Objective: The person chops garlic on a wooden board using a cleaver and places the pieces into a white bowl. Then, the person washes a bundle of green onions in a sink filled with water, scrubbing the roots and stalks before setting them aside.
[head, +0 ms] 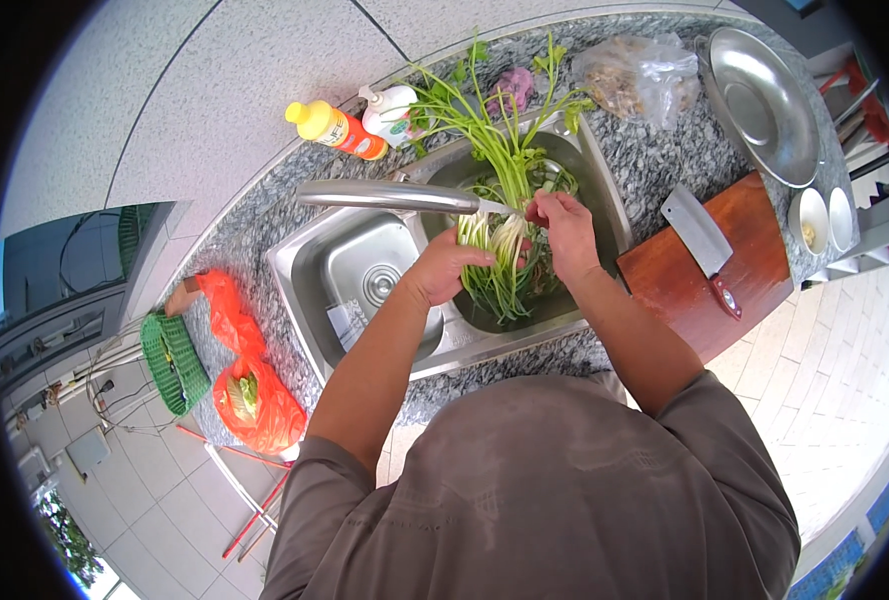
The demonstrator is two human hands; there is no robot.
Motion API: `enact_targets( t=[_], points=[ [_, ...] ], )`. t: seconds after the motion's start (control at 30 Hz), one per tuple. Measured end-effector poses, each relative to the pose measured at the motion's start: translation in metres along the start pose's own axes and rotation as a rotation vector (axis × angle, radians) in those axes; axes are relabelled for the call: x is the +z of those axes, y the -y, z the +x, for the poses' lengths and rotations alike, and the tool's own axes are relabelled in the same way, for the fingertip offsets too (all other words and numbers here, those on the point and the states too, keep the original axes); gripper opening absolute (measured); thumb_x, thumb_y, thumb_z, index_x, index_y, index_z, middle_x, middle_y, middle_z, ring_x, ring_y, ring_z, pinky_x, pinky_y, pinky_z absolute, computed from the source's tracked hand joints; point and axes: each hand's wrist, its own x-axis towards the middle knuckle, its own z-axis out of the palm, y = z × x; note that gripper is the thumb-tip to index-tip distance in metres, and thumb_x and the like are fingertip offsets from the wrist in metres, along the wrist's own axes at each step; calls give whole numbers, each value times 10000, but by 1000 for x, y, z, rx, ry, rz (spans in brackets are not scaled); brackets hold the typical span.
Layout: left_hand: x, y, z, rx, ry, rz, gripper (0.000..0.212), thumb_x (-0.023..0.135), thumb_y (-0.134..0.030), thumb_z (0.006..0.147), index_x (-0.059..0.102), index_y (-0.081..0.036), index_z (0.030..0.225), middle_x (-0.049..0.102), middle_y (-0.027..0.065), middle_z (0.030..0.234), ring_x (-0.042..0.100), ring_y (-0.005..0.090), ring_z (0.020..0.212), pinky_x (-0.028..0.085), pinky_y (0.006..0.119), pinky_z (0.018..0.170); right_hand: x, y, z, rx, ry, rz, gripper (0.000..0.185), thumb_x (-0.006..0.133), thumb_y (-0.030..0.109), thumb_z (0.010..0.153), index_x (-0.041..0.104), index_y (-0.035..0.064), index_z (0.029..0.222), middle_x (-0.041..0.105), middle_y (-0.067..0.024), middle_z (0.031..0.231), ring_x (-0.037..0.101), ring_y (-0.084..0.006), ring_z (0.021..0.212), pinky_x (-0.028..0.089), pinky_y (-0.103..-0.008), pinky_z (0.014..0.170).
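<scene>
My left hand (446, 268) grips a bunch of spring onions (501, 259) over the right basin of the steel sink (612, 191). Their white ends point up towards the tap and the green leaves hang down. At those white ends my right hand (567, 229) pinches with thumb and fingertips; the exact piece between them is too small to make out. The steel tap spout (392, 196) reaches over the bunch, and water seems to run from it. Behind my hands, leafy celery stalks (501, 150) lean from the right basin over the sink's back rim.
A cleaver (696, 231) lies on a wooden chopping board (752, 225) at right. Past it are a metal basin (763, 105) and white bowls (812, 217). Bottles (339, 131) stand behind the sink. A red plastic bag (264, 409) with vegetables and a green basket (174, 364) are at left.
</scene>
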Motion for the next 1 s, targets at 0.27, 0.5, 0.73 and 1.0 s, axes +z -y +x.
enact_targets(
  t=[0.27, 0.5, 0.73, 1.0],
  points=[
    [7, 2, 10, 13, -127, 131, 471, 632, -9, 874, 524, 21, 1332, 653, 131, 1199, 656, 243, 1080, 512, 369, 963, 21, -1, -15, -471, 261, -413, 478, 596, 345, 1001, 533, 7, 1332, 662, -130, 1106, 644, -208, 983, 507, -326, 900],
    [30, -25, 16, -61, -36, 389, 397, 666, -30, 827, 601, -1, 1218, 652, 85, 1138, 622, 203, 1054, 465, 323, 935, 28, 14, -12, -597, 290, -456, 237, 639, 121, 947, 602, 38, 1166, 659, -70, 948, 623, -148, 765, 528, -288, 723],
    [64, -58, 45, 125, -359, 197, 241, 709, -184, 881, 650, -10, 1037, 675, 88, 918, 624, 203, 910, 469, 363, 880, 3, 34, 2, -27, 565, 17, 830, 712, 513, 890, 405, -51, 1415, 518, -96, 1387, 443, -177, 1301, 315, -328, 1129],
    [64, -27, 50, 408, -331, 100, 599, 675, -50, 900, 424, 6, 1442, 702, 127, 1030, 647, 188, 980, 452, 321, 959, -2, 35, -4, -211, 482, -589, 772, 834, 311, 745, 491, -110, 1295, 634, -197, 1205, 605, -230, 1101, 465, -342, 967]
  ],
)
